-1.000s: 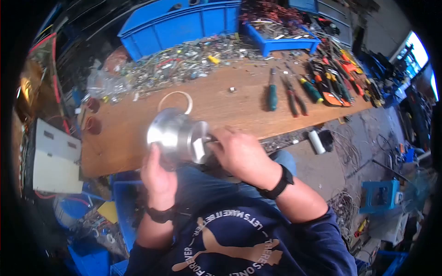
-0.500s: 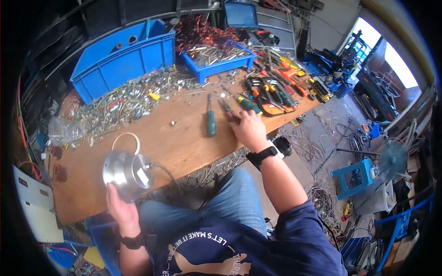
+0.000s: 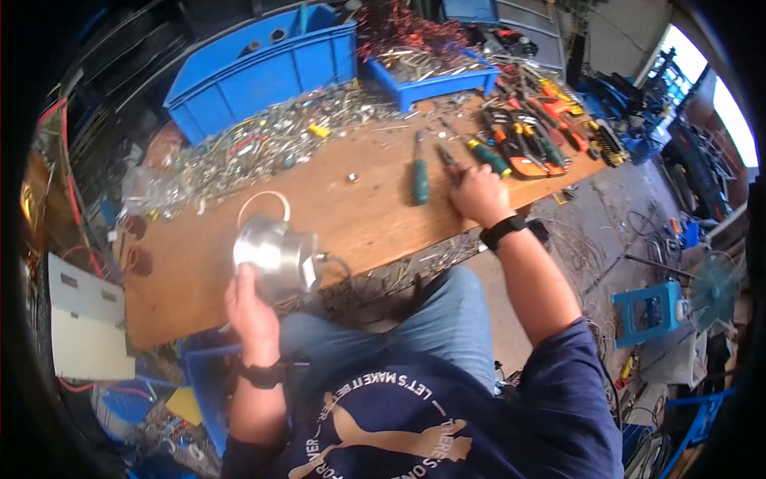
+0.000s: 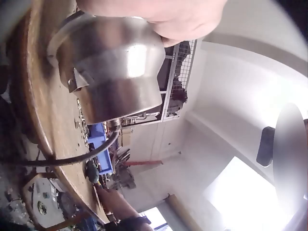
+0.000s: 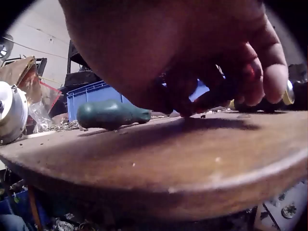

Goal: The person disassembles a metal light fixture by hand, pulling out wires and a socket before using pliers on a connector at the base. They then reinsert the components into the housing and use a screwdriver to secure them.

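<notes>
My left hand (image 3: 255,311) holds a shiny bell-shaped metal housing (image 3: 275,255) near the table's front edge, tilted on its side. From its narrow end comes a dark cable (image 4: 91,155), which hangs over the edge in the left wrist view. Farther right, my right hand (image 3: 483,198) grips the red handles of the pliers (image 3: 448,158), which lie on the table; the palm hides most of the handles. Just left of the pliers lies a green-handled screwdriver (image 3: 421,182), and on their other side a green-and-yellow handled tool (image 3: 490,158).
Behind the wooden table's (image 3: 359,215) work area stand a blue crate (image 3: 263,80) and a shallow blue tray (image 3: 435,92), with scrap bits piled before them. A pale ring (image 3: 283,199) lies behind the housing. More hand tools (image 3: 527,140) lie at the right end.
My right hand has left the cable end of the housing and reached right to the pliers, its fingers now round the handles. My left hand keeps holding the housing.
</notes>
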`<state>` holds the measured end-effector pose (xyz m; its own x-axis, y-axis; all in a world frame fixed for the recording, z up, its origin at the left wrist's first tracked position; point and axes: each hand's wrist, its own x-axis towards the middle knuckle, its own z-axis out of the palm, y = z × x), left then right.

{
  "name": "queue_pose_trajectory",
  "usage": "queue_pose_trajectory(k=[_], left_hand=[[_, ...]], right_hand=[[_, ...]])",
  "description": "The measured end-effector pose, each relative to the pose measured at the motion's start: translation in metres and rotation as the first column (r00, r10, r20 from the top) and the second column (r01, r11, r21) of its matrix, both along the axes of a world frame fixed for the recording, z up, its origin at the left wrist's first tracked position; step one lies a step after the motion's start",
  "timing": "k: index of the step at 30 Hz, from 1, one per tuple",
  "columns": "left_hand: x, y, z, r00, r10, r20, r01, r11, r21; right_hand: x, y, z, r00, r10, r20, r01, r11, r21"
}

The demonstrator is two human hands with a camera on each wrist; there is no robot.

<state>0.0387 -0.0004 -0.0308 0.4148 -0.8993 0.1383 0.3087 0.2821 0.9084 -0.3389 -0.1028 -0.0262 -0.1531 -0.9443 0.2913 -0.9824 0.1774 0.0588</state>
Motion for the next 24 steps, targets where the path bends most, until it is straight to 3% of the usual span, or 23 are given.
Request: queue_pose_trajectory(k=[3,5,6,7,8,9,11,13,14,15,16,17,19,22,24], left_hand=[[-0.004,0.000,0.009,0.999,0.008,-0.031,-0.008,1.000,0.007],[-0.003,0.001,0.012,1.000,-0.019,-0.023,0.019,1.000,0.003],[-0.002,0.002,0.012,0.999,-0.031,-0.021,0.031,1.000,0.000],[-0.002,0.003,0.012,1.000,-0.028,-0.013,0.028,1.000,-0.002],[-0.002,0.003,0.011,1.000,-0.027,-0.005,0.027,1.000,-0.004],[-0.004,0.003,0.011,1.000,-0.029,0.001,0.029,1.000,-0.008],[-0.008,0.003,0.009,1.000,-0.003,-0.014,0.003,1.000,-0.003],[-0.014,0.002,0.015,0.998,0.012,-0.055,-0.011,1.000,0.011],[-0.019,0.003,0.022,0.996,0.018,-0.088,-0.016,1.000,0.026],[-0.021,0.005,0.027,0.992,0.027,-0.121,-0.022,0.999,0.043],[-0.022,0.006,0.029,0.994,0.038,-0.103,-0.034,0.999,0.036],[-0.021,0.006,0.030,0.995,0.049,-0.086,-0.047,0.998,0.028],[-0.024,0.008,0.035,0.996,0.064,-0.067,-0.063,0.998,0.017],[-0.032,0.008,0.042,0.996,0.069,-0.063,-0.068,0.998,0.012],[-0.036,0.007,0.043,0.994,0.080,-0.072,-0.079,0.997,0.024]], right_hand=[[-0.008,-0.001,0.015,0.996,0.007,0.094,-0.009,1.000,0.018],[-0.019,-0.004,0.028,0.955,-0.028,0.297,-0.003,0.995,0.104],[-0.014,0.005,0.047,0.772,-0.127,0.623,0.031,0.986,0.164],[-0.009,0.015,0.060,0.475,-0.227,0.850,0.042,0.971,0.236],[-0.023,0.027,0.048,0.091,-0.118,0.989,-0.065,0.990,0.124],[-0.020,0.041,0.049,-0.239,-0.037,0.970,-0.120,0.993,0.008],[-0.003,0.065,0.052,-0.611,-0.042,0.790,-0.221,0.968,-0.120],[0.008,0.088,0.036,-0.688,-0.072,0.722,-0.326,0.920,-0.219],[0.015,0.100,0.035,-0.617,-0.099,0.781,-0.392,0.899,-0.196],[0.019,0.109,0.028,-0.567,-0.221,0.793,-0.489,0.866,-0.108],[0.030,0.119,0.028,-0.573,-0.315,0.757,-0.552,0.830,-0.073],[0.040,0.125,0.024,-0.513,-0.353,0.782,-0.610,0.791,-0.043],[0.061,0.136,0.033,-0.297,-0.437,0.849,-0.713,0.693,0.108],[0.079,0.143,0.027,-0.238,-0.441,0.865,-0.784,0.613,0.096],[0.088,0.150,0.016,-0.204,-0.373,0.905,-0.780,0.621,0.080]])
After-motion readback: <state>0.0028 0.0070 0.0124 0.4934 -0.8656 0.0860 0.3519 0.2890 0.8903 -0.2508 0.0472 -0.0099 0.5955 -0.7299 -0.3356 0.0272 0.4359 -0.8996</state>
